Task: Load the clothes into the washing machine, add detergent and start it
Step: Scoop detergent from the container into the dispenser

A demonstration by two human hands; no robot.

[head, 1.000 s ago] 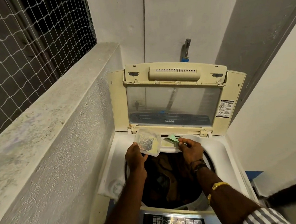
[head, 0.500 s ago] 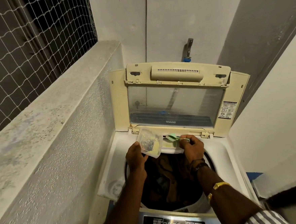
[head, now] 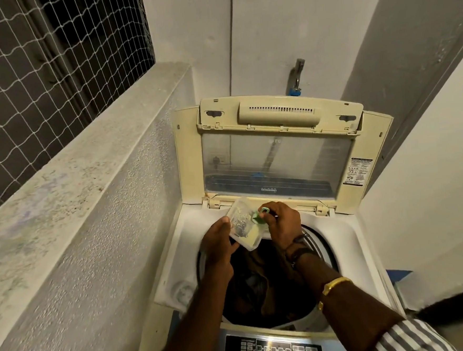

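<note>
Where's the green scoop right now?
In the head view, the green scoop is pinched in the right hand, against the clear plastic box held by the left hand, above the drum's rear edge.

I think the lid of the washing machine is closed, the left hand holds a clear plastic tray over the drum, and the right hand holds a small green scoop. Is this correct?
Not quite. The head view shows the lid standing open, raised against the wall. The rest holds: the left hand holds the clear plastic tray over the drum, and the right hand holds the small green scoop.
</note>
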